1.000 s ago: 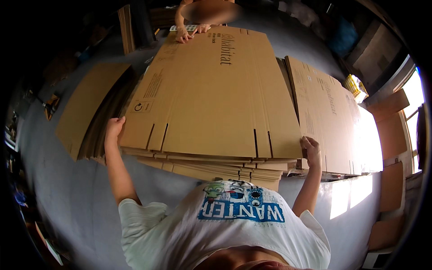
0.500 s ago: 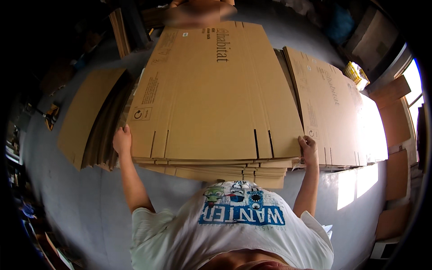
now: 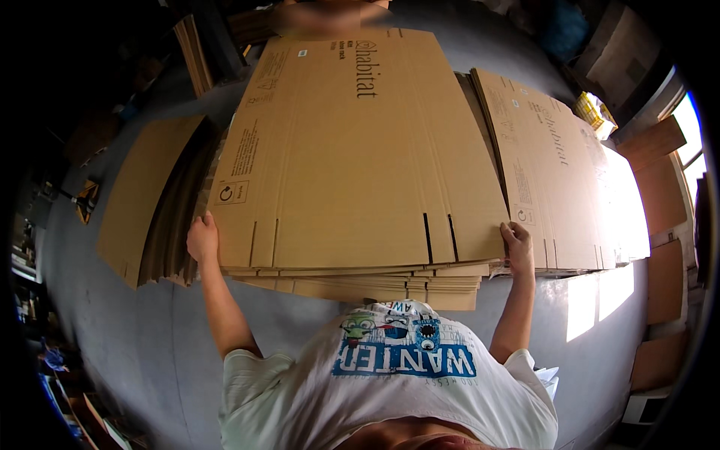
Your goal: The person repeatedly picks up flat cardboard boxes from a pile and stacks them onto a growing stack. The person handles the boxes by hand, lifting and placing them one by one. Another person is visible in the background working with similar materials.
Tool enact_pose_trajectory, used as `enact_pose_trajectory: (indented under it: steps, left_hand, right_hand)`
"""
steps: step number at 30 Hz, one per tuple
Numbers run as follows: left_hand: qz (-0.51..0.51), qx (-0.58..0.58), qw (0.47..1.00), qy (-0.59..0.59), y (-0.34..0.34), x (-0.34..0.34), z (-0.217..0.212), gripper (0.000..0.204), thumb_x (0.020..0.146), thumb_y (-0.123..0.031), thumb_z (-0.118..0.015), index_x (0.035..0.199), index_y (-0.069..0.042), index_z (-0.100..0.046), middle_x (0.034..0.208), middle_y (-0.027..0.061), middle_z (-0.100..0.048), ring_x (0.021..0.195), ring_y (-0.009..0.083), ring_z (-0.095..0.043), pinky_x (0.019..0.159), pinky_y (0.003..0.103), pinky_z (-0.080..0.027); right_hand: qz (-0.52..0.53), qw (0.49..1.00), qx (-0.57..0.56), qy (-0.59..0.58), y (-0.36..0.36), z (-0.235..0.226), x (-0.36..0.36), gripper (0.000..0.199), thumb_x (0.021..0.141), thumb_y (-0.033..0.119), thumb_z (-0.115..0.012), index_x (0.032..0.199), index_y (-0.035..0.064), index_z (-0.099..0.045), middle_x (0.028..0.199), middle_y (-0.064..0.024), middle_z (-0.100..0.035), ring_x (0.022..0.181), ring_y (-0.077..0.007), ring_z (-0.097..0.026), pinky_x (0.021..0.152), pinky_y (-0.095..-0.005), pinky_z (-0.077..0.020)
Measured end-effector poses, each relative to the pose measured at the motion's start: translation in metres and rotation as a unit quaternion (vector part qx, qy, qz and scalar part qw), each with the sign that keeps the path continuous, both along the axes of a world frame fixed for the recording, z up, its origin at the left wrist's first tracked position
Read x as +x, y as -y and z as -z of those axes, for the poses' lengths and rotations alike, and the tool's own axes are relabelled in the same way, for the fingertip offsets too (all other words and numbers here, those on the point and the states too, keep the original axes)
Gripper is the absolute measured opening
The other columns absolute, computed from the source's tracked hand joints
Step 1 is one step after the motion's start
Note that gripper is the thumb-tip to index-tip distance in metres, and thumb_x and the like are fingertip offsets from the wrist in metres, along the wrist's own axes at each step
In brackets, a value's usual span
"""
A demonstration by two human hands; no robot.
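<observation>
A large flat brown cardboard box blank [image 3: 352,165], with dark print and slots at its near edge, lies across the middle on a stack of more cardboard [image 3: 337,288]. My left hand [image 3: 203,238] closes on the blank's near left corner, thumb on the edge. At the near right corner, my right hand [image 3: 517,246] pinches the blank between thumb and fingers. Both arms reach out from my sides. The fingers under the sheet are partly hidden.
Cardboard stacks stand on the left [image 3: 154,187] and right [image 3: 551,165], close beside the middle one. Another person [image 3: 334,16] is at the far end. A yellow and white crate [image 3: 596,116] sits far right, and cardboard panels [image 3: 664,277] lean along the right side.
The view has shifted slightly. Both hands keep their hold on the near corners, and the blank shows hardly any movement against the stack.
</observation>
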State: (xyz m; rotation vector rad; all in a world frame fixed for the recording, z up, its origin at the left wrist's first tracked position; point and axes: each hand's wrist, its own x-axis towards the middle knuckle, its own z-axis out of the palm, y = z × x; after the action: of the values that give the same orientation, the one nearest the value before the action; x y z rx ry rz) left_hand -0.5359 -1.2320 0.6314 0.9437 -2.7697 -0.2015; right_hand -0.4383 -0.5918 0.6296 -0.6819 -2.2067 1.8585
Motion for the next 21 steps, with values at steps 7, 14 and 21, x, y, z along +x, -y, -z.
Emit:
enact_pose_trajectory:
  steps: [7,14,21]
  left_hand:
    - [-0.004,-0.014,1.000,-0.006,-0.0043,-0.0006,-0.0008,0.051,0.092,-0.048,-0.036,0.110,-0.008,-0.061,0.106,0.0149,-0.064,0.098,0.0342,-0.060,0.080,0.046,-0.049]
    - [-0.005,-0.020,1.000,-0.024,-0.0062,0.0009,-0.0005,0.050,0.092,-0.047,-0.037,0.107,-0.008,-0.063,0.104,0.0162,-0.064,0.095,0.0351,-0.061,0.079,0.047,-0.049]
    - [0.011,-0.033,0.998,-0.056,-0.0047,0.0035,0.0035,0.048,0.093,-0.045,-0.037,0.100,-0.005,-0.063,0.098,0.0166,-0.065,0.091,0.0357,-0.062,0.075,0.048,-0.050]
  right_hand:
    - [-0.009,1.000,-0.008,-0.001,-0.0006,-0.0013,0.0014,0.020,0.089,0.022,-0.058,0.088,0.0021,-0.060,0.057,0.0005,-0.052,0.039,-0.0061,-0.046,0.032,-0.0208,-0.0337]
    - [-0.014,1.000,-0.004,-0.012,0.0013,-0.0020,0.0017,0.020,0.090,0.022,-0.058,0.078,0.0053,-0.057,0.056,0.0019,-0.051,0.038,-0.0053,-0.045,0.032,-0.0200,-0.0314]
    - [-0.020,1.000,0.011,-0.016,-0.0020,0.0015,0.0009,0.019,0.090,0.022,-0.057,0.079,0.0058,-0.058,0.058,0.0026,-0.051,0.041,-0.0046,-0.046,0.033,-0.0208,-0.0320]
